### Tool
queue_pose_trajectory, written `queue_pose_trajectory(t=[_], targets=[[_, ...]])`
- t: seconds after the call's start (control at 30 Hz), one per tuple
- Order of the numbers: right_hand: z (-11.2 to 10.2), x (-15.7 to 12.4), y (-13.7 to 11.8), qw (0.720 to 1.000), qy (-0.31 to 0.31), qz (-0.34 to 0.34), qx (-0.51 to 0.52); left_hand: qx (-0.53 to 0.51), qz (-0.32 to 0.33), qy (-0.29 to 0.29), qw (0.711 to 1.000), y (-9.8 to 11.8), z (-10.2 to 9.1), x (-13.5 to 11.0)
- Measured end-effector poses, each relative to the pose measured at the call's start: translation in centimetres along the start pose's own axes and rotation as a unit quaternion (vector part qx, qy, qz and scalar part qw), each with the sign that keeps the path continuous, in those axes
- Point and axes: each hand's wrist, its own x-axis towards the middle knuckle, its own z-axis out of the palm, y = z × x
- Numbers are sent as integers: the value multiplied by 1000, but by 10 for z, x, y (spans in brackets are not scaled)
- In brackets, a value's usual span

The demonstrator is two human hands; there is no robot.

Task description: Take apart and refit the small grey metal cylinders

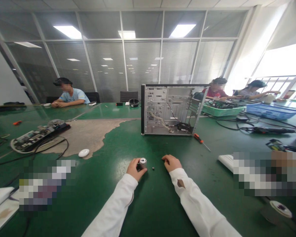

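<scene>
My left hand (134, 168) is closed round the side of a short metal cylinder (143, 163), its thumb and fingers on either side. The cylinder stands upright, with a shiny round top and dark openings in it; it looks like a small motor. Just right of it lies a tiny dark round part (153, 168), touched by neither hand. My right hand (173, 163) rests palm down on the green table, fingers loosely bent and pointing left, with nothing visible in them.
An opened computer case (167, 112) stands ahead, a screwdriver (201, 141) beside it. Left are a white oval piece (84, 153) and a circuit-board assembly (40, 135). Baskets (223, 111), cables and another cylinder (277, 210) are at right. Other people sit around the table.
</scene>
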Motion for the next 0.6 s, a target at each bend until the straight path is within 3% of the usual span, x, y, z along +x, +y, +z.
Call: queue_pose_trajectory(t=[0.6], targets=[[1,1,1,1000,-11,-9,8,37,14,-14,999,-1,1,-1]])
